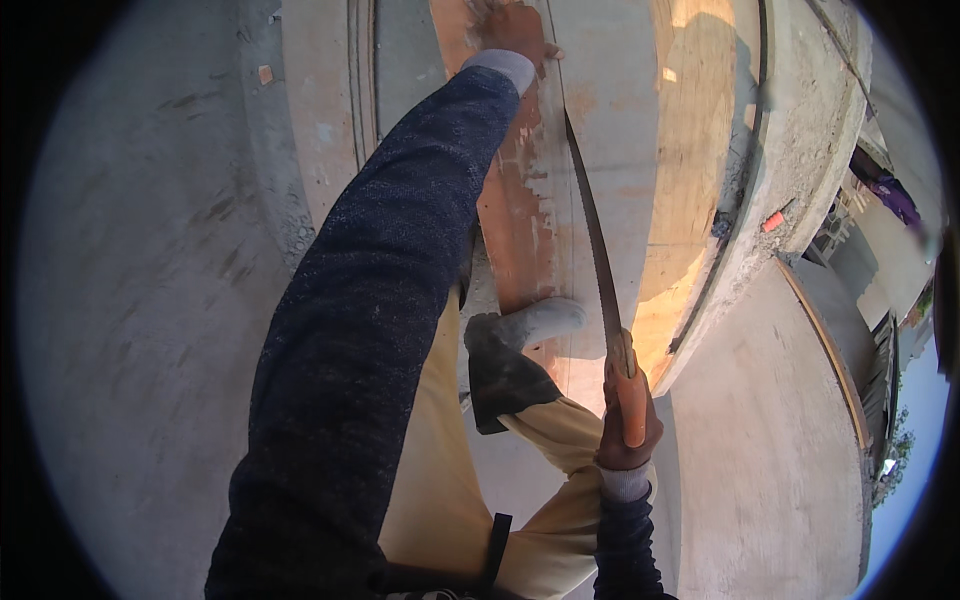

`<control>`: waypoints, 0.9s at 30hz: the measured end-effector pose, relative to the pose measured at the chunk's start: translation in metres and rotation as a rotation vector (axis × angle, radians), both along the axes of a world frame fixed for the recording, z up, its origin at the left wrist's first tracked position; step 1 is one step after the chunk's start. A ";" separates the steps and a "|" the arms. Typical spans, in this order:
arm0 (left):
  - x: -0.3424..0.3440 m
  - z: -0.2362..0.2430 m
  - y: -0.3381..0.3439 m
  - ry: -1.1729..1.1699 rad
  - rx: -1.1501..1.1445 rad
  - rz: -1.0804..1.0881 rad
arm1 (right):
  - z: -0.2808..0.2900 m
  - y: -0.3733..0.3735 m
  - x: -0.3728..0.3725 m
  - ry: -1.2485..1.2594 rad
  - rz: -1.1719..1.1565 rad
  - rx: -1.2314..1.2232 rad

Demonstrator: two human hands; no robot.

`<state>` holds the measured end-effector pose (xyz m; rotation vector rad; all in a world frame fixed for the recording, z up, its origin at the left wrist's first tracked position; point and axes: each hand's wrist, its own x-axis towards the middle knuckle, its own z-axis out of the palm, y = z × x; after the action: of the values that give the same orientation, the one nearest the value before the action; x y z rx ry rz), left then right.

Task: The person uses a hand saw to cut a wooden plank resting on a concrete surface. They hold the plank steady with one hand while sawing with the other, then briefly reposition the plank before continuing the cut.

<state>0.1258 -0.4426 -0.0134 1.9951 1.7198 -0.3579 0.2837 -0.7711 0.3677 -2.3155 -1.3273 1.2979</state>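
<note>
My right hand (648, 432) is closed round the orange handle of a handsaw (596, 235). Its long, dark blade runs up and away over a plywood board (610, 190), and the tip lies near a thin straight line on the board. Farther up, my left hand (512, 32) rests on the board's worn reddish strip, left of that line. Its thumb is stretched out to the side; the other fingers are blurred near the top edge. One grey, dusty boot (540, 322) of mine stands on the board's near part, left of the saw.
A sunlit yellowish plywood strip (695, 160) lies right of the board, with a rough concrete ledge (810, 130) beyond it. An orange-red piece (773, 221) sits on the ledge. To the left are a long plank (318, 110) and grey concrete floor (140, 300).
</note>
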 end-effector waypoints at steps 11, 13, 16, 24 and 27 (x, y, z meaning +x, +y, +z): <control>0.011 0.044 0.001 -0.288 -0.064 0.119 | -0.169 0.065 -0.005 0.088 -0.170 0.290; -0.001 0.049 0.018 -0.217 -0.230 0.136 | -0.176 0.065 -0.009 0.071 -0.142 0.259; -0.016 0.046 0.005 -0.190 -0.087 0.123 | -0.190 0.059 -0.021 0.103 -0.158 0.245; -0.020 0.016 -0.011 -0.200 -0.103 0.101 | -0.190 0.055 -0.023 0.093 -0.150 0.132; -0.022 0.034 -0.029 -0.096 -0.055 0.040 | -0.198 0.049 -0.020 0.080 -0.114 0.097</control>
<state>0.1039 -0.4717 0.0205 1.9051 1.6702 -0.2874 0.2637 -0.7223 0.1698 -2.2151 -1.1883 1.2482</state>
